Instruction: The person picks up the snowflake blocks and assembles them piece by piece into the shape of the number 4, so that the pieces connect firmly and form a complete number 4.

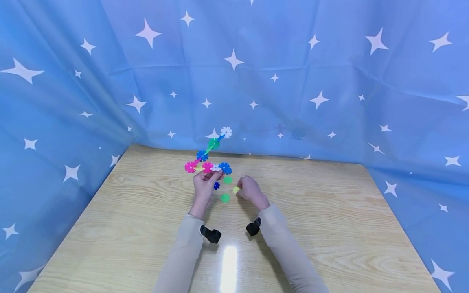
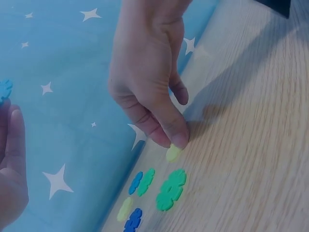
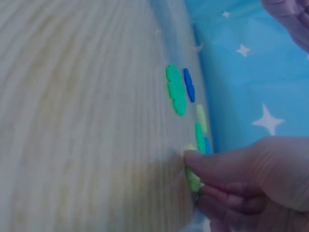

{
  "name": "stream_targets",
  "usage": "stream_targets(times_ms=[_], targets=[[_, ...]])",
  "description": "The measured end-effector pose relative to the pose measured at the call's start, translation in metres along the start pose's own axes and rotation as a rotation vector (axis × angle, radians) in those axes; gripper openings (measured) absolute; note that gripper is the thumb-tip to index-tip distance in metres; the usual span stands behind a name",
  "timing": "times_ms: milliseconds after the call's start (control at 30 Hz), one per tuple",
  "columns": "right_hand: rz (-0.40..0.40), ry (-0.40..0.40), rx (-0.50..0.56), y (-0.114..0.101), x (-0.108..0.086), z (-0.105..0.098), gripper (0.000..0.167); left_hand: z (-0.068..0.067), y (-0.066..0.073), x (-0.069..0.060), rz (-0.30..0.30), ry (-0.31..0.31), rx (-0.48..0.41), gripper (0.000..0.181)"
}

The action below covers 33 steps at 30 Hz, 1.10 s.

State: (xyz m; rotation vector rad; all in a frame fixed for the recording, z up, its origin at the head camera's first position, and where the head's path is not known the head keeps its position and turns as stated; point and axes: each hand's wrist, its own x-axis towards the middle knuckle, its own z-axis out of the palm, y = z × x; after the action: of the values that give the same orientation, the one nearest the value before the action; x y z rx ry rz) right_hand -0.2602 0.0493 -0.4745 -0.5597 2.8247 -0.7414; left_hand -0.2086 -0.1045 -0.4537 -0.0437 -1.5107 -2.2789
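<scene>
Two-handed: pinching a yellow disc (image 1: 236,190) with the right hand (image 1: 250,190), low over the counter (image 1: 146,228), and gripping with the left hand (image 1: 204,188) a bent chain of linked notched discs (image 1: 207,167), near one end, raised, with a white disc (image 1: 226,132) at the far end. Lying loose between the hands: two green discs (image 1: 225,198) and a dark blue disc (image 1: 216,185); nearby, in the left wrist view, another yellow disc (image 2: 125,209). Farther out, pale sleeves (image 1: 182,246); beyond the counter, a starry blue curtain (image 1: 220,36).
</scene>
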Motion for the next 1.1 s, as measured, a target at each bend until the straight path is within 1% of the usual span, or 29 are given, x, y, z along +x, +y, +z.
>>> stream_targets(times_ms=[100,200,267,333,400,500,633,667,767,867,1000,1100], targets=[[0.034,-0.017,0.011,-0.001,0.001,-0.002,0.022,0.000,-0.001,0.000,0.001,-0.005,-0.008,0.015],[0.048,-0.017,0.038,0.000,0.001,-0.003,0.024,0.000,-0.001,0.000,-0.002,-0.002,-0.013,0.011],[0.056,-0.001,0.083,0.002,0.001,-0.002,0.026,0.001,0.000,0.000,-0.006,0.005,-0.008,0.009],[0.052,0.030,0.149,0.005,0.001,-0.001,0.025,0.001,0.001,-0.001,-0.012,0.009,-0.004,0.005],[0.051,0.070,0.237,0.007,0.000,-0.001,0.020,0.001,0.001,-0.002,-0.015,0.012,0.000,0.003],[0.062,0.123,0.433,0.007,-0.004,-0.004,0.013,0.001,0.002,-0.002,-0.017,0.014,-0.006,0.003],[0.082,0.210,0.711,-0.002,-0.009,-0.016,0.016,0.001,0.003,-0.002,-0.019,0.014,-0.008,0.004],[0.083,0.235,0.764,-0.005,-0.011,-0.020,0.017,0.001,0.003,-0.002,-0.020,0.012,-0.006,0.004],[0.073,0.295,0.883,-0.014,-0.016,-0.031,0.017,0.001,0.003,-0.001,-0.026,0.012,-0.003,0.006],[0.082,0.333,0.997,-0.021,-0.021,-0.039,0.017,0.001,0.003,-0.001,-0.035,0.014,-0.001,0.008],[0.084,0.341,1.146,-0.028,-0.026,-0.046,0.020,0.001,0.002,-0.001,-0.049,0.017,0.003,0.005],[0.078,0.322,1.206,-0.034,-0.027,-0.048,0.023,0.002,0.003,-0.002,-0.059,0.016,0.013,0.003]])
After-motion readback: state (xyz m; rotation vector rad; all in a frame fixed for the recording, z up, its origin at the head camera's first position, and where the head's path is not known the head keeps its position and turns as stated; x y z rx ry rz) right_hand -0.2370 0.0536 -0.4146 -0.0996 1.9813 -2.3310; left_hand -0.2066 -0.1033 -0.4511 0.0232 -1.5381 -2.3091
